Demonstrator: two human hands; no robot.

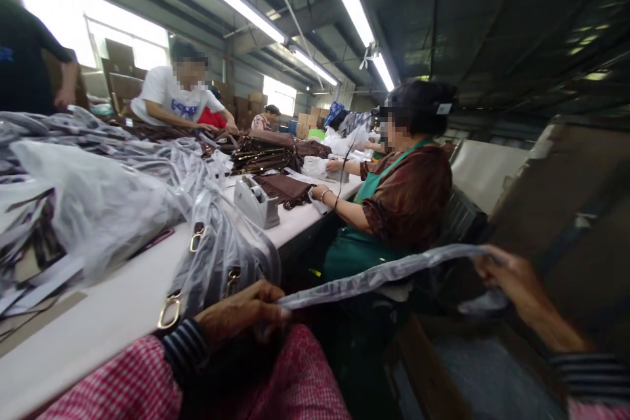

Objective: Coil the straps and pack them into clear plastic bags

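Head view: a plastic-wrapped strap (374, 277) is stretched across the lower centre, pinched by the left hand (246, 312) and right hand (509, 272), both with fingers closed. It is best held gently taut (hard tugging risks tears). Blur obscures its ends; the lower-right box (427, 367) is cut off.

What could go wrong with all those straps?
The plastic-wrapped strap stretches between the left hand and the right hand, so its plastic might tear if pulled too hard. The pile of wrapped straps lies near the edge of the table, so some could slide off. A gold-coloured clasp close to the striped left cuff might snag it.
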